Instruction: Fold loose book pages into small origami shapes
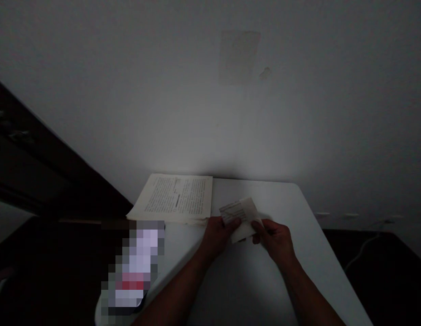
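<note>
One printed paper (pixel 247 215) was held.
We pinched it with left hand (pixel 216 236) and right hand (pixel 278 238) over the table (pixel 269 197), near the page stack (pixel 183 197).

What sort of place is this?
Looks like a dim indoor room, maybe a study corner in a home: a white table against a plain wall, with a stack of printed pages on it.

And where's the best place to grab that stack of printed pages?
Probably pinch the stack of pages by its front right corner, coming from the front: it lies flat, with the wall behind, and the left hand is beside that corner.
</note>
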`<state>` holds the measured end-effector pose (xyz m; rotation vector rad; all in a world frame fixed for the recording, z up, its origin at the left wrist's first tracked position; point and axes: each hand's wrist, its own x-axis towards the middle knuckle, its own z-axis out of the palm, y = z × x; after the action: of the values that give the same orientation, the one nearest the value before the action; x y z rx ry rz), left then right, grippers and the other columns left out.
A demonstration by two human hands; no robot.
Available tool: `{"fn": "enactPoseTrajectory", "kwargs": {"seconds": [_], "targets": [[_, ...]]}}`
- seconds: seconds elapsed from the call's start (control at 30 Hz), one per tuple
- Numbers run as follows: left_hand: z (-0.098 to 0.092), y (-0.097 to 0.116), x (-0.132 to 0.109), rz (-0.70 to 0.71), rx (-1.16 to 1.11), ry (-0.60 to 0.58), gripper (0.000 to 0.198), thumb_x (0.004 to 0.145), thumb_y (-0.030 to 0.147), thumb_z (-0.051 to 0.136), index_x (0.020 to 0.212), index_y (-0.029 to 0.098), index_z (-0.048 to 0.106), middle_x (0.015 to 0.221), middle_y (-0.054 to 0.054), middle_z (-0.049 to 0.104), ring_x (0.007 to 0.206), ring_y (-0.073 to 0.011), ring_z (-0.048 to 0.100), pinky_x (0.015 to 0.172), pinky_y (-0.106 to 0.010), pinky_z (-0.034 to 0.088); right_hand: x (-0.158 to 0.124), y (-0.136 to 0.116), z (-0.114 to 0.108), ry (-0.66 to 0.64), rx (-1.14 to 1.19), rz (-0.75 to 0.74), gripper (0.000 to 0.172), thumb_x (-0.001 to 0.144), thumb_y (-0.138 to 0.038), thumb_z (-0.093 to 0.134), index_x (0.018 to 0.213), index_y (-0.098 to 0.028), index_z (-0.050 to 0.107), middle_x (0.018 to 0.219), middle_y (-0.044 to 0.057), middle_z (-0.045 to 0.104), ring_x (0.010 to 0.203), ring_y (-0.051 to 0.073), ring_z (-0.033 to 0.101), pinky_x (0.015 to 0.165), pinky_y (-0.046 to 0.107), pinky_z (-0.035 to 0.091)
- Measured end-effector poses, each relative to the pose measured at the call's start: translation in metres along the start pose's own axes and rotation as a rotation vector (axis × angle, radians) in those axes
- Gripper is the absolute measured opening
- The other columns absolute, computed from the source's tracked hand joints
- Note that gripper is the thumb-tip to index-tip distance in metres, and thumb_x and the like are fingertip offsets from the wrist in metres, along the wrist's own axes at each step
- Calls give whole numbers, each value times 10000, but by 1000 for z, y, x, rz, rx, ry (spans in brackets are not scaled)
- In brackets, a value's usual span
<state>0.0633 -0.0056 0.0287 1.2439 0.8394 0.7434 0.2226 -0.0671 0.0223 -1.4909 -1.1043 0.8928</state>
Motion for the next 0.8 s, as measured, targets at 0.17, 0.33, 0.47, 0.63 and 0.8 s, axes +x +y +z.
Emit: {"fn": "enactPoseTrajectory", "kwargs": {"seconds": [0.17,0.33,0.47,0.63,0.8], "targets": [[0,0,-1,7,-26,-68,523,840,526,447,836,60,685,602,-90,666,530,-173,629,539,-269,501,1,6,-2,0,64,6,303,780,-419,592,646,-152,638,477,-1,556,467,132,514,480,250,402],[-5,2,-2,58,-20,-92,541,864,530,393,907,69,672,719,-94,681,622,-172,635,597,-266,490,-1,8,-2,-25,114,6,311,782,-412,595,607,-156,619,471,-1,558,468,129,516,493,252,413],[-6,3,0,66,29,45,372,738,451,629,859,102,679,764,-58,677,684,-178,620,599,-245,470,-3,5,2,-34,83,24,303,771,-421,604,617,-161,625,471,-4,570,461,121,525,483,233,413],[0,-1,-1,40,72,221,336,736,457,617,703,123,636,604,1,590,555,-139,542,497,-217,406,-3,3,7,-66,17,16,332,771,-439,593,587,-163,614,463,-8,562,451,112,517,467,221,404],[3,-3,-4,128,208,322,403,817,495,493,650,133,552,546,27,476,522,-107,448,472,-200,331,-1,1,7,-69,25,2,343,776,-441,586,578,-162,608,461,-2,564,459,120,521,476,230,411]]}}
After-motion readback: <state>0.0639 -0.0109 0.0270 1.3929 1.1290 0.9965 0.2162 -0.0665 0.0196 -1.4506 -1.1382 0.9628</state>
